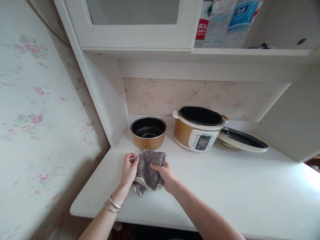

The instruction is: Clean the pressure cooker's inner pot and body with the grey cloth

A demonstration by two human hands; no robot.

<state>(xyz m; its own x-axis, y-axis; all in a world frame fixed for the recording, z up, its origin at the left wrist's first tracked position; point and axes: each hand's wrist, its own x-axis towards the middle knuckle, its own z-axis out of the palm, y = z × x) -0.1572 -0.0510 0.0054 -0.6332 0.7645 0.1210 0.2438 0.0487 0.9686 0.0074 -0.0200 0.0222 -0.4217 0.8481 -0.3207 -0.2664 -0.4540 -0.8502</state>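
A folded grey-brown cloth (pixel 149 170) with a pale hem is held up above the white counter, between my two hands. My left hand (pixel 129 170) grips its left edge, with the fingers curled and the thumb on the cloth. On the other side my right hand (pixel 166 175) holds it with the thumb pressed on the front; the other fingers are hidden behind it. Just beyond the cloth stands a gold inner pot (pixel 149 141) with a black inside. To its right is a gold and white electric cooker (pixel 182 135) without its lid, its control panel facing me.
A round lid (pixel 245 141) lies tilted, dark side up, right of the cooker. The white counter (pixel 225 193) has a rounded front left corner. Overhead hangs a cabinet (pixel 140 38) with plastic bottles (pixel 225 26) on its open shelf. Side panels bound the counter left and right.
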